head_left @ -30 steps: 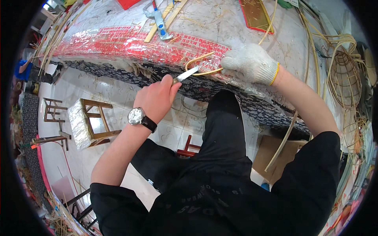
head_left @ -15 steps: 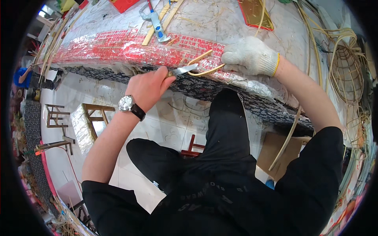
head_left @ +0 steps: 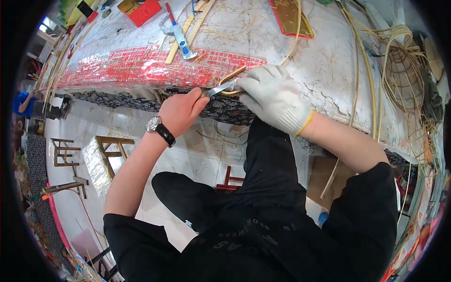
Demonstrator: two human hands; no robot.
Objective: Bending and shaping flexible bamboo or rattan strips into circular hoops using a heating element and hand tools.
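"What's at the far left, from where you stand?"

"A person in a blue top [head_left: 22, 104], right at the edge of the room. Nearer in, a foil-covered stool [head_left: 96, 162] stands on the tiled floor."

"And after that?"

"There's a red box [head_left: 149, 15] towards the back of the long table [head_left: 324, 61]. Then comes the wristwatch [head_left: 159, 129] on a black strap, and the left hand [head_left: 181, 112], bare, curled firmly round the handle of a knife [head_left: 222, 88]. Straight back from that hand, a silver tool with a red handle [head_left: 178, 40] lies across pale wooden slats [head_left: 172, 55]."

"Where does the blade point?"

"Off to the right, towards the other hand. It sits at the bend of a narrow, light-coloured strip [head_left: 233, 74], doubled into a hook at the table's front edge, by the plastic covering with red print."

"What is the right hand doing?"

"The right hand [head_left: 273, 96] wears a white knitted glove with a yellow cuff. It's over the strip's other end, just beside the blade tip. Whether those fingers are clamped on the strip, I can't tell; the glove hides it."

"Anything past it?"

"Behind the glove, a red-edged golden tray [head_left: 292, 18]; on the far right, an openwork woven frame [head_left: 408, 77]."
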